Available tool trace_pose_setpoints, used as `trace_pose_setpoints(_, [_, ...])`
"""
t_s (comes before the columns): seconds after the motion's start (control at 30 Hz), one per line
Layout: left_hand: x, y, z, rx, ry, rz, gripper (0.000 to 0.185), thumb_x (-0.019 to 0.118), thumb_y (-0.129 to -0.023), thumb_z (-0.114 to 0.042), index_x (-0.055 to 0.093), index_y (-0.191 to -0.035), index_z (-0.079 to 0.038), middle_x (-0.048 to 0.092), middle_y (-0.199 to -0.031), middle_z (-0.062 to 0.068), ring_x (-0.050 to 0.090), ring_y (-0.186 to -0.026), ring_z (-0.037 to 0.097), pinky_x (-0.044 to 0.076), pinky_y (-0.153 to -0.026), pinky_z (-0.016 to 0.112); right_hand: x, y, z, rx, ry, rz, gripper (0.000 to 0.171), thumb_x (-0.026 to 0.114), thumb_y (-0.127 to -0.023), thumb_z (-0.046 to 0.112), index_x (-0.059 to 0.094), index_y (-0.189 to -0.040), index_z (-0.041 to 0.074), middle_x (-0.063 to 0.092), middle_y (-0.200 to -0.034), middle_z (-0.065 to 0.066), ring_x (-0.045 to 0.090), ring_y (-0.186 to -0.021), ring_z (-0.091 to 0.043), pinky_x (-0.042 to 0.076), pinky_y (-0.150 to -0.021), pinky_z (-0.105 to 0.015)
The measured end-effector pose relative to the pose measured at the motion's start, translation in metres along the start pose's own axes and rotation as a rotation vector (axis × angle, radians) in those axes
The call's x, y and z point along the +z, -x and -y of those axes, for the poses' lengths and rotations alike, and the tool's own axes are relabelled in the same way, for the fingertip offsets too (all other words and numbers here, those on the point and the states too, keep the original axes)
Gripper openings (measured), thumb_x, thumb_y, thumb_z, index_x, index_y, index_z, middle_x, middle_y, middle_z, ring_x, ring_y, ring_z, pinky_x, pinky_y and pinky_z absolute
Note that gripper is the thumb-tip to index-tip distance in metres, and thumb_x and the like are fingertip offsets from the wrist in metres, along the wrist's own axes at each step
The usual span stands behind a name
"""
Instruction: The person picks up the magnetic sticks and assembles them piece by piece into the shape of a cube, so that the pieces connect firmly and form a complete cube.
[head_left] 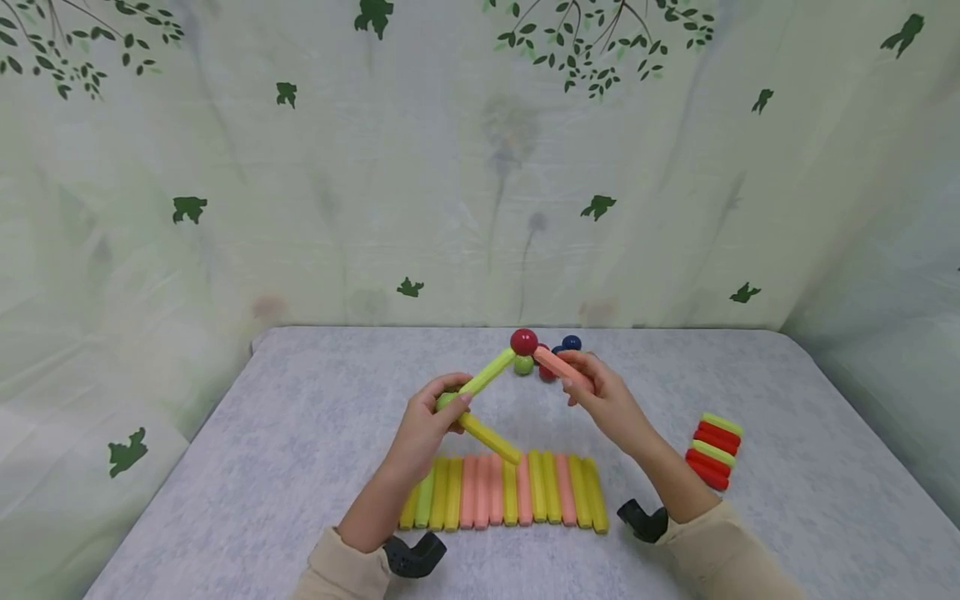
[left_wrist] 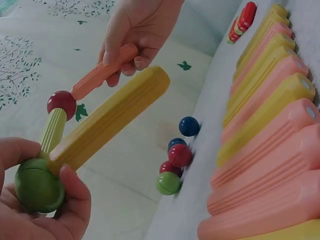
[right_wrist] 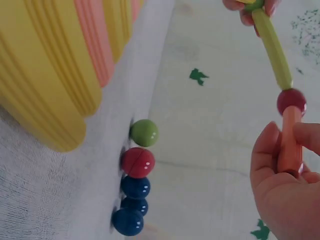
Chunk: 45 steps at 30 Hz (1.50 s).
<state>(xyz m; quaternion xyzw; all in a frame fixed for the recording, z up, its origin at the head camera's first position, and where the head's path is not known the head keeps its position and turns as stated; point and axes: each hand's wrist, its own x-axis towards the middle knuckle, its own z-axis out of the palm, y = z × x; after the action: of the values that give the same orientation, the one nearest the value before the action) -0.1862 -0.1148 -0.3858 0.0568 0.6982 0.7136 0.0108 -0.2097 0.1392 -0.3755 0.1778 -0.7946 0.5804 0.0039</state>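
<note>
Gripping green ball [head_left: 446,401], L hand [head_left: 427,425], raised

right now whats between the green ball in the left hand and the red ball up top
A light green stick joins the green ball to the red ball; head view shows it best.

Nothing readable from where I'm sitting, no text, labels or numbers on any of the sticks, balls or backdrop.

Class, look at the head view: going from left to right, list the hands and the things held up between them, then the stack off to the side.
left hand → lime stick → red ball → pink stick → right hand → red and lime stack
</note>
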Motion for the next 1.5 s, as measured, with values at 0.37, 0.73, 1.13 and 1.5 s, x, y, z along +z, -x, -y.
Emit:
trace_pose_setpoints(0.37, [-0.013, -0.028, 0.023, -0.094, -0.202, 0.095, 0.03, 0.053, -0.091, -0.01, 0.05, -0.121, -0.007, 0.046, -0.109, 0.012, 0.058, -0.079, 0.02, 0.051, -0.07, 0.034, 0.004, -0.044, -0.022, 0.047, -0.224, 0.013, 0.034, 0.06, -0.087, 0.014, 0.048, -0.115, -0.001, 0.052, -0.108, -0.029, 0.049, -0.091, -0.047, 0.044, -0.082, -0.047])
trace_pose_setpoints(0.73, [-0.023, -0.053, 0.038, -0.15, -0.437, 0.116, 0.03, 0.054, -0.091, -0.01, 0.049, -0.12, -0.005, 0.052, -0.108, 0.009, 0.052, -0.098, 0.024, 0.045, -0.079, 0.035, 0.015, -0.06, -0.031, 0.133, -0.338, 0.075, 0.036, 0.054, -0.091, 0.021, 0.048, -0.12, 0.0, 0.053, -0.106, -0.025, 0.056, -0.083, -0.022, 0.033, -0.092, -0.055])
trace_pose_setpoints(1.13, [-0.013, -0.086, 0.021, -0.111, -0.309, 0.141, 0.055, 0.064, -0.084, -0.015, 0.037, -0.131, -0.017, 0.049, -0.118, 0.013, 0.05, -0.105, 0.028, 0.045, -0.084, 0.038, 0.019, -0.067, -0.03, 0.182, -0.328, 0.089, 0.037, 0.055, -0.09, 0.024, 0.049, -0.121, 0.003, 0.052, -0.114, -0.028, 0.055, -0.092, -0.028, 0.031, -0.089, -0.055])
trace_pose_setpoints(1.5, [0.002, -0.113, 0.018, -0.078, -0.077, 0.129, 0.041, 0.064, -0.084, -0.013, 0.046, -0.121, -0.01, 0.052, -0.109, 0.014, 0.06, -0.08, 0.018, 0.047, -0.072, 0.027, 0.023, -0.074, -0.03, 0.199, -0.392, 0.136, 0.043, 0.055, -0.091, 0.017, 0.042, -0.129, 0.003, 0.051, -0.118, -0.019, 0.047, -0.11, -0.037, 0.03, -0.095, -0.052])
